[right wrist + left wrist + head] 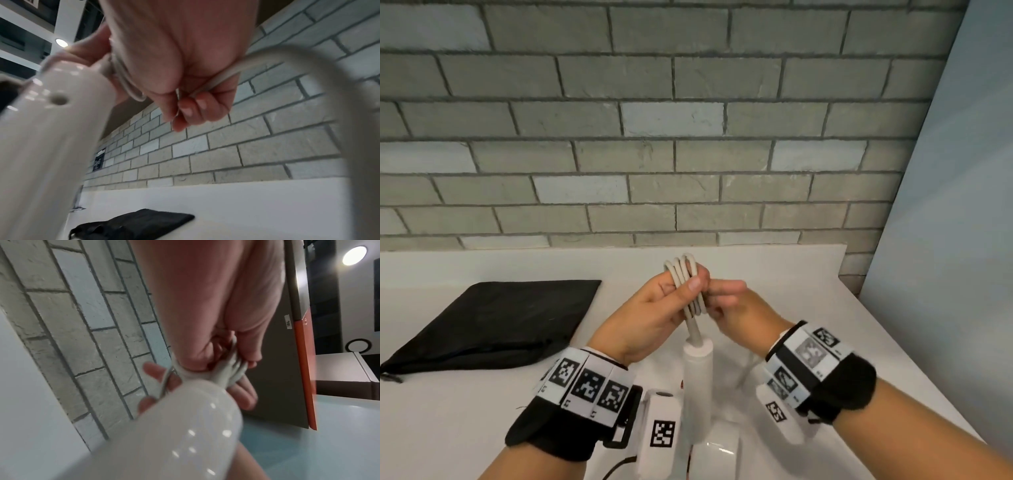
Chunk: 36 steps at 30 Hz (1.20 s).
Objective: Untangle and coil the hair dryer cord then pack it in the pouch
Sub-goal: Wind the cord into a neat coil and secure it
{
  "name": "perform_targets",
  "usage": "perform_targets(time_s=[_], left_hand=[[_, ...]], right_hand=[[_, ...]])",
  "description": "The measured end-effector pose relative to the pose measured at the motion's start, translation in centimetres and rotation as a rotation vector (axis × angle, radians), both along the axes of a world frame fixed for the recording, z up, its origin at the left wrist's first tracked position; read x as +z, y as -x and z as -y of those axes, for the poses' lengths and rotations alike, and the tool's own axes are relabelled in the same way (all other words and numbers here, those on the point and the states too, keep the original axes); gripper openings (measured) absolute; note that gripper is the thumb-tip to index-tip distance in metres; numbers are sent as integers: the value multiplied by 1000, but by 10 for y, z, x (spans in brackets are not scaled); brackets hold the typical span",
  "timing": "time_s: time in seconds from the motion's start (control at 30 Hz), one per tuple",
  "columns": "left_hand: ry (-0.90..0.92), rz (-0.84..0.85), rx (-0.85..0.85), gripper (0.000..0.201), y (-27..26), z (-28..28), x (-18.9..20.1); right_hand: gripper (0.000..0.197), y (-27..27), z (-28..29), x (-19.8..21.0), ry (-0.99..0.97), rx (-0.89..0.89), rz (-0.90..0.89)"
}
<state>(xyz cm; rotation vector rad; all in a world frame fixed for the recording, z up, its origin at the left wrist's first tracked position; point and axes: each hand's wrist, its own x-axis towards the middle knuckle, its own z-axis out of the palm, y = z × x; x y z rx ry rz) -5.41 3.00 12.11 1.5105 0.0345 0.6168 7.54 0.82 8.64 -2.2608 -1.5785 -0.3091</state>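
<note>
Left hand [654, 305] clamped on the bundled loops of the cord [686, 281], thumb across the strands, the loops projecting beyond its fingertips. Right hand [736, 305], touching the left at the fingertips, is curled round a free strand of the same cord; in the right wrist view this strand leaves the fist and arcs away in a wide bend. The hair dryer [698, 383] hangs handle-up just below both hands, between the wrists, joined to the bundle by the cord's stiff end. The pouch [493, 322], black and flat, lies on the white surface [448, 428] well to the outer side of the left hand. Brick wall [688, 137] beyond the fingertips.
</note>
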Motion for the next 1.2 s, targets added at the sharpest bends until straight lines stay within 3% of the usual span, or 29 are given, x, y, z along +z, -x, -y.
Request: perform_targets(time_s=[0.03,0.1,0.13,0.23,0.33,0.47,0.53,0.67,0.73,0.8,0.9,1.0,1.1,1.2], left_hand=[[15,19,27,19,-1,0,1],[-23,11,113,22,0,-3,1],[-67,-17,177,26,0,-5,1],[-230,-125,379,39,3,-12,2],[-316,-173,523,38,5,-21,4],[-467,-304,529,38,3,-16,11],[-448,-362,408,45,5,-10,18],[-321,-318,74,45,7,-2,23],[-294,-300,-43,40,6,0,24],[-274,-275,-148,44,6,2,23],[-149,-202,-236,44,9,-1,20],[-40,-156,-164,40,13,-4,14],[-99,-142,47,32,10,-1,9],[-169,-162,249,45,7,-3,4]], right_hand=[[32,-1,0,-12,29,95,27],[32,-7,21,-7,158,507,-250],[29,-11,33,-4,176,595,-297],[16,-14,61,7,138,599,-299],[12,-11,80,19,122,737,-349],[22,-23,86,48,-109,725,-312],[19,-30,83,64,-256,681,-377],[14,-33,72,78,-394,661,-541],[10,-28,63,77,-381,698,-577],[18,-26,56,74,-278,741,-640],[27,-19,54,67,-63,816,-884],[35,-13,53,61,-22,792,-958],[28,-13,49,55,-127,723,-1032],[19,-15,49,51,-175,686,-1126]])
